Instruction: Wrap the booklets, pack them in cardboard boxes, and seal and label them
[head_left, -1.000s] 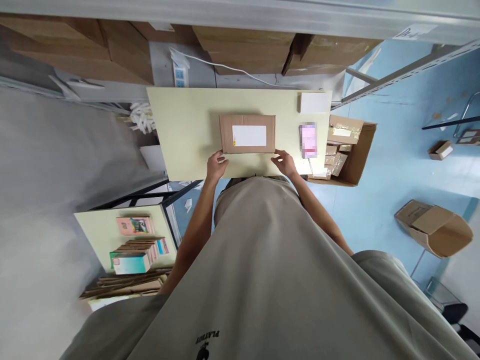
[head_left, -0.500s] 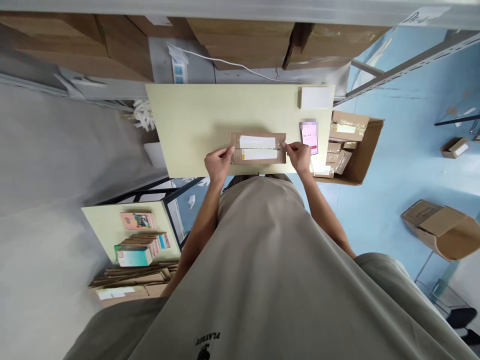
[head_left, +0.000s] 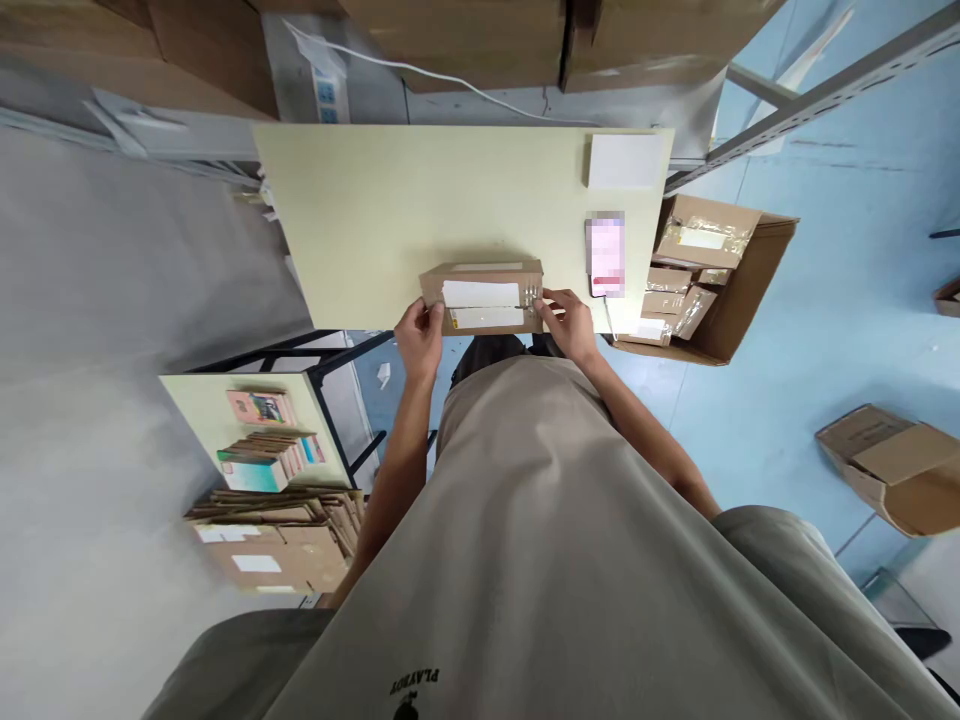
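A small taped cardboard box lies at the front edge of the pale yellow table, tilted so that its labelled face turns toward me. Two white label strips and clear tape show on that face. My left hand grips its left end, thumb on the front. At the right end my right hand pinches the taped corner. The fingers behind the box are partly hidden. To the right of it lies a phone with a pink screen and a cable.
A white flat box sits at the table's far right corner. Beside the table stands a large open carton holding several taped parcels. At left, a lower table bears books, with a carton of flattened cardboard near it. Shelved boxes line the back.
The box has come nearer to me, to the table's front edge, and tipped so its far side shows. Both hands moved with it, keeping hold. The camera view has shifted.
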